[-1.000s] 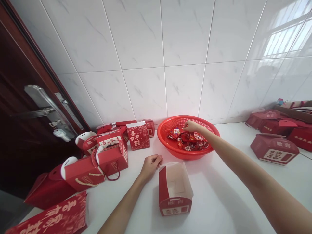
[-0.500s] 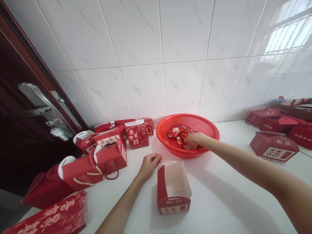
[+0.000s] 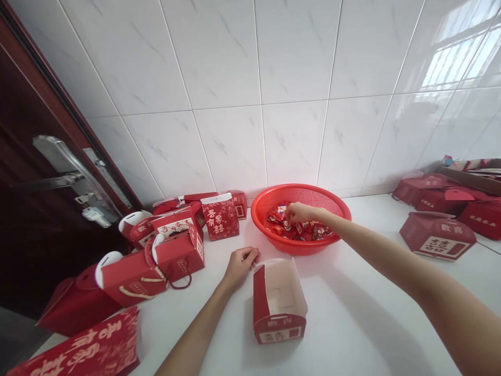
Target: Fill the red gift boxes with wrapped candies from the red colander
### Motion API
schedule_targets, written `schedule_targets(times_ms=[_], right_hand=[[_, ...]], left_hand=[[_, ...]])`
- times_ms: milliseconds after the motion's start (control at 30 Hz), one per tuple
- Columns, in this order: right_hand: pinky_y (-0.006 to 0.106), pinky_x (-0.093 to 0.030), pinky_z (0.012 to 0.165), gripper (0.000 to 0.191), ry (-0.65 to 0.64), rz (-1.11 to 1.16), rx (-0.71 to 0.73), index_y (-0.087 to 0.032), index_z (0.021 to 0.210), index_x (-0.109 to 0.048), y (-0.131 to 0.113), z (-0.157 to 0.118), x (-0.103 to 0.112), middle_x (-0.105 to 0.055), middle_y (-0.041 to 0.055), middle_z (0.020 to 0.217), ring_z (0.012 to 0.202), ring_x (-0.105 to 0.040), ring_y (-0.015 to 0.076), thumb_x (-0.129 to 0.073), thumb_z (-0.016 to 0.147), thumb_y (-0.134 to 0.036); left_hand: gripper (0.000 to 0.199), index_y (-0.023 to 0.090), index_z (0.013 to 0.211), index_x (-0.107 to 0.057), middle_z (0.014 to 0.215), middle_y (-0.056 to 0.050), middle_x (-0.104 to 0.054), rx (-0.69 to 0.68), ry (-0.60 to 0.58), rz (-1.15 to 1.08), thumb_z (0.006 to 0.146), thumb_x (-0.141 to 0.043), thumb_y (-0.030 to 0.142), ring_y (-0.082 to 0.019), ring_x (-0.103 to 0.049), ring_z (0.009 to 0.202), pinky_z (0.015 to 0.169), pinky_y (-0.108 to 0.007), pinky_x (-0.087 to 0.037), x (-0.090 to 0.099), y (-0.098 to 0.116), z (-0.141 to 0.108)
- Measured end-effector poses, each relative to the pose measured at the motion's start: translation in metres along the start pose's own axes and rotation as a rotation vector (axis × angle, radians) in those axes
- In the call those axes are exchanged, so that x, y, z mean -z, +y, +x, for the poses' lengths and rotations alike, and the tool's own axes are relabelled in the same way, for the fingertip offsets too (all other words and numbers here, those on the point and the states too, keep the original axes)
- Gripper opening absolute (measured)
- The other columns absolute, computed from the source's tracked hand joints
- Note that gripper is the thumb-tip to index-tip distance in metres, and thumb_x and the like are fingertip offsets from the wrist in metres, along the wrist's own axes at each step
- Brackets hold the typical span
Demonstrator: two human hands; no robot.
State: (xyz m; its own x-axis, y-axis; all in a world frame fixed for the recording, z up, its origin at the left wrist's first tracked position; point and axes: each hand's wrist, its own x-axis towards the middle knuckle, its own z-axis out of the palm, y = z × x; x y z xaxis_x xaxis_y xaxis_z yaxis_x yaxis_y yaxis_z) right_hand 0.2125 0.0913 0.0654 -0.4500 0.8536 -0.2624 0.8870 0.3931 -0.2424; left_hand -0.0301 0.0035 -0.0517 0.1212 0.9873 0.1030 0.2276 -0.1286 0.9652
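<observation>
An orange-red perforated basket (image 3: 260, 222) stands by the wall with red-wrapped sweets (image 3: 309, 231) inside. Over the sweets is my right hand (image 3: 299, 213), fingers pinched downward; what they hold, if anything, is too small to make out. My left hand (image 3: 241, 263) rests on the white table, fingers curled, near the back left corner of an open-topped red box (image 3: 279, 308). A small red item seems to show at its fingertips, but I cannot make it out. The box's pale inside shows no contents.
Several red gift boxes (image 3: 133, 277) crowd the left side, beside a dark door (image 3: 23, 209) with a metal handle. A patterned red box (image 3: 221, 218) stands left of the basket. More red boxes (image 3: 438, 235) and a brown tray (image 3: 473, 180) sit at the right. White tiles rise behind.
My right hand has lifted a little out of the sweets and moved left within the basket. The left hand and the open box have stayed in place.
</observation>
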Motion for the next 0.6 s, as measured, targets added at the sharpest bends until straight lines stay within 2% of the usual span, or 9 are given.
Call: schedule_targets(times_ms=[167,267,367,433,500,600], right_hand=[[0.024,-0.046,0.063,0.023,0.0,0.053,-0.003,-0.019,0.103,-0.07,0.004,0.005,0.0,-0.073,0.0059,0.099,0.084,-0.067,0.0186,-0.056,0.085,-0.016],[0.026,-0.046,0.065,0.022,-0.006,0.036,0.006,-0.019,0.105,-0.07,0.003,0.003,-0.001,-0.071,0.0084,0.104,0.092,-0.066,0.0229,-0.06,0.086,-0.025],[0.027,-0.046,0.068,0.036,-0.068,0.012,0.05,-0.024,0.113,-0.069,0.0,0.0,-0.001,-0.068,0.0068,0.114,0.102,-0.063,0.0258,-0.072,0.078,-0.034],[0.027,-0.047,0.067,0.046,-0.156,-0.009,0.084,-0.029,0.115,-0.068,-0.003,-0.001,-0.003,-0.068,0.0038,0.114,0.098,-0.065,0.0249,-0.077,0.069,-0.03],[0.028,-0.048,0.065,0.046,-0.226,-0.041,0.105,-0.03,0.111,-0.07,-0.007,-0.001,-0.007,-0.069,0.0024,0.11,0.091,-0.066,0.0244,-0.076,0.066,-0.022],[0.031,-0.047,0.067,0.045,-0.229,-0.091,0.115,-0.028,0.108,-0.07,-0.014,-0.002,-0.015,-0.069,0.0044,0.108,0.093,-0.065,0.0268,-0.069,0.066,-0.012]], left_hand=[[0.037,0.019,0.058,-0.06,0.058,0.0,-0.058,-0.002,0.002,0.0,0.077,-0.06,0.05,-0.015,-0.049,0.057,0.054,-0.026,-0.038,0.0,-0.001,0.0],[0.036,0.019,0.058,-0.06,0.057,0.0,-0.057,-0.004,0.001,-0.001,0.077,-0.06,0.05,-0.015,-0.049,0.057,0.054,-0.026,-0.039,0.0,-0.001,0.0],[0.037,0.019,0.058,-0.058,0.058,0.0,-0.057,-0.002,0.0,0.0,0.077,-0.06,0.05,-0.015,-0.049,0.057,0.054,-0.026,-0.038,-0.001,0.0,0.0],[0.037,0.019,0.058,-0.058,0.058,0.0,-0.056,0.002,-0.004,0.002,0.077,-0.06,0.05,-0.015,-0.048,0.057,0.054,-0.026,-0.038,-0.001,0.001,0.0],[0.037,0.019,0.058,-0.057,0.058,0.0,-0.056,0.005,-0.008,0.004,0.077,-0.059,0.05,-0.015,-0.048,0.057,0.054,-0.026,-0.038,0.0,0.001,-0.001],[0.037,0.019,0.059,-0.058,0.058,0.0,-0.055,0.009,-0.009,0.007,0.077,-0.059,0.051,-0.015,-0.047,0.057,0.054,-0.026,-0.038,0.0,0.001,-0.001]])
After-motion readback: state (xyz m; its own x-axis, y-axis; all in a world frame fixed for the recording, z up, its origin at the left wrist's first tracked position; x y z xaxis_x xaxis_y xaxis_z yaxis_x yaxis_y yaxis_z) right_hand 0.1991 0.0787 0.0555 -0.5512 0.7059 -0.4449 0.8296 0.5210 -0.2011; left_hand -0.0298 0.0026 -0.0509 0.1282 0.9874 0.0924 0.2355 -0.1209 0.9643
